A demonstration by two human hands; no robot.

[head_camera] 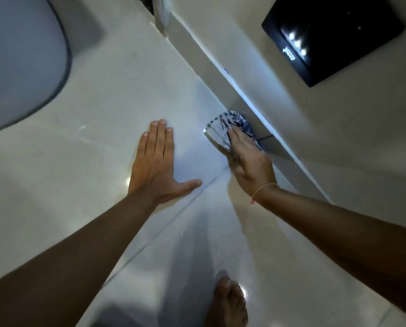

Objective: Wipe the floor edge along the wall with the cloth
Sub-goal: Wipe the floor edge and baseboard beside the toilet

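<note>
A crumpled white cloth with blue stripes [223, 128] lies on the pale tiled floor [102, 142], pushed against the skirting [249, 100] at the foot of the wall. My right hand [249, 161] presses down on the cloth's near part, fingers flat over it, a thin thread bracelet at the wrist. My left hand [157, 161] rests flat on the floor to the left of the cloth, fingers together, thumb spread, holding nothing.
A black flat screen [334, 36] hangs on the wall at the upper right. A large grey rounded object [20, 62] fills the upper left. A thin dark cable [265, 138] runs along the skirting just behind the cloth. My bare foot [228, 303] stands at the bottom.
</note>
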